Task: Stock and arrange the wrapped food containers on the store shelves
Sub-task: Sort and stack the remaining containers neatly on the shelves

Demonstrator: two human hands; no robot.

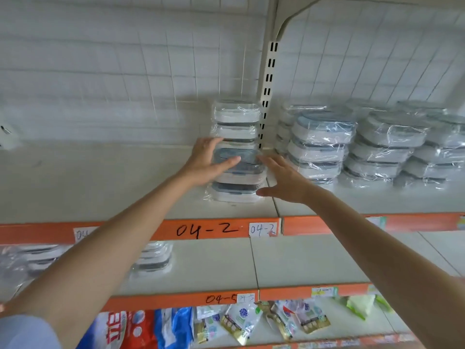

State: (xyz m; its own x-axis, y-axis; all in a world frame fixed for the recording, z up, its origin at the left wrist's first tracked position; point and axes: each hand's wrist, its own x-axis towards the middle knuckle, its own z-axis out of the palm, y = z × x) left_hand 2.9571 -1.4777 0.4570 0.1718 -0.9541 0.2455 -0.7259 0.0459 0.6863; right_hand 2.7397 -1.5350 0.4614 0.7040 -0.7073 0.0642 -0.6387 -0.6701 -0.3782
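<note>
Front stack: 2 wrapped food containers (237, 177) piled on the upper shelf (100, 187), close to its right end, blue-grey lids up, clear film around them.
Back stack: more wrapped containers (237, 122) stand directly behind, against the white grid back panel (100, 71).
Left hand (208, 159): grip spread, fingers straight, laid on the left side and lid of the top container of the front stack.
Right hand (284, 180): grip spread, fingers straight, thumb low by the bottom container's right edge; whether the fingertips touch the film I cannot tell.
Neighbouring bay: several piles of wrapped containers (364, 144) right of the slotted upright (268, 91).
Shelf edge: orange strip (206, 229) handwritten "04-2".
Middle shelf: another wrapped pile (153, 258), partly hidden by the left forearm.
Bottom shelf: packaged goods in bags (241, 321).
</note>
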